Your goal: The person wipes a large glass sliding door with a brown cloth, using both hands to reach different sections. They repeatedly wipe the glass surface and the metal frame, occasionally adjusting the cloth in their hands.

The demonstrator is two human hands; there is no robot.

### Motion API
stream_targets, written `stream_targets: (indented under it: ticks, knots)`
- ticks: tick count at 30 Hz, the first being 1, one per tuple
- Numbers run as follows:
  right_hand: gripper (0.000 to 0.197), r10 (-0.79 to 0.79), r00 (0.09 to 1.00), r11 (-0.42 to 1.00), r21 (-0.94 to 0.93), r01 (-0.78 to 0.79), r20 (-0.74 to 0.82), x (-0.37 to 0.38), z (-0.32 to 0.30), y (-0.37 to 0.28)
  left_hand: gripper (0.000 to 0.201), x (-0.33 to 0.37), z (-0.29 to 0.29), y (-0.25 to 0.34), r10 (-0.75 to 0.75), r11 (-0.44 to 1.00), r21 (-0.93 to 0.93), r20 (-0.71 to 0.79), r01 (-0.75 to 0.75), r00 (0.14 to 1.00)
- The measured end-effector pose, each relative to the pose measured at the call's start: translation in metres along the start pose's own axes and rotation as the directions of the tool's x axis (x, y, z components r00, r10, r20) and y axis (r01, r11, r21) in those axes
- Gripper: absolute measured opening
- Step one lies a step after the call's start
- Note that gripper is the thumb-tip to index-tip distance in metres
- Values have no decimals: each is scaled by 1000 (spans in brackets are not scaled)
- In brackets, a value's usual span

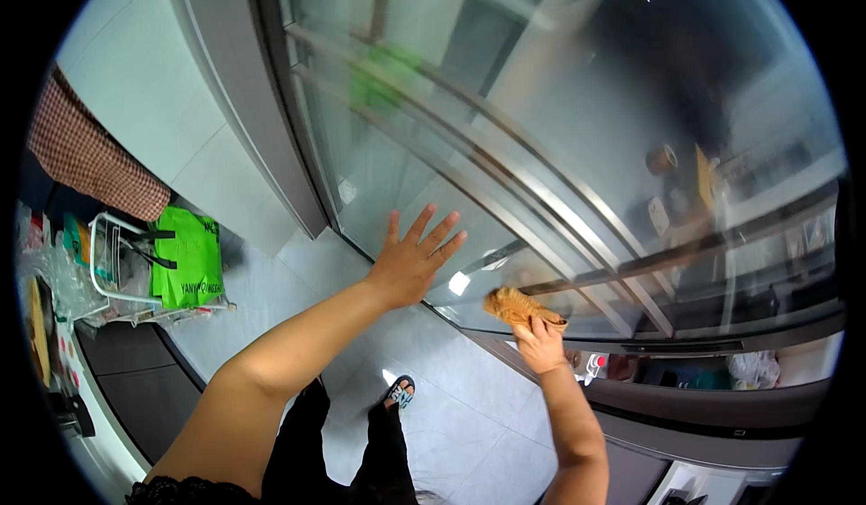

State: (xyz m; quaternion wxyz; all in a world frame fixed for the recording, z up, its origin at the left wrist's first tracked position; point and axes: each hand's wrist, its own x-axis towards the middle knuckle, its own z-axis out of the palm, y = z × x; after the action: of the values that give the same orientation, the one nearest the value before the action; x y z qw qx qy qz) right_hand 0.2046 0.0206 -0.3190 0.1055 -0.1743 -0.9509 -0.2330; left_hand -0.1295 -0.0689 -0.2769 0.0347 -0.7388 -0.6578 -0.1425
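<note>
A large glass door [406, 171] with a dark frame and slanting metal strips fills the upper right. Against its lower left part, my left hand [410, 266] is held up with fingers spread and nothing in it. To the right, my right hand [542, 346] grips a folded brown cloth [525, 310] at the glass, near the lower ends of the strips. Part of the cloth is covered by my fingers. Reflections blur what lies behind the pane.
At the left, a bright green bag [188, 257] hangs by a white wire rack [113, 266]. A checkered cloth [95, 148] hangs above it. Grey floor tiles [451, 392] lie beneath my feet. Low at the right runs a counter [686, 424] with small items behind the door edge.
</note>
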Motion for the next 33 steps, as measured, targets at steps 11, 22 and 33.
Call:
stream_targets:
  ticks: [11,22,33]
  knots:
    - [29,-64,706,930,-299,-213,-705,264,-155,28,74,-22,-1,-51,21,988,-150,21,-18,1000]
    - [43,-220,959,966,180,188,180,229,30,-75,65,-92,83,-110,-141,941,-271,232,203,962]
    - [41,45,734,992,115,46,-678,391,37,-116,68,-105,155,-145,-375,836,-434,-5,335,927]
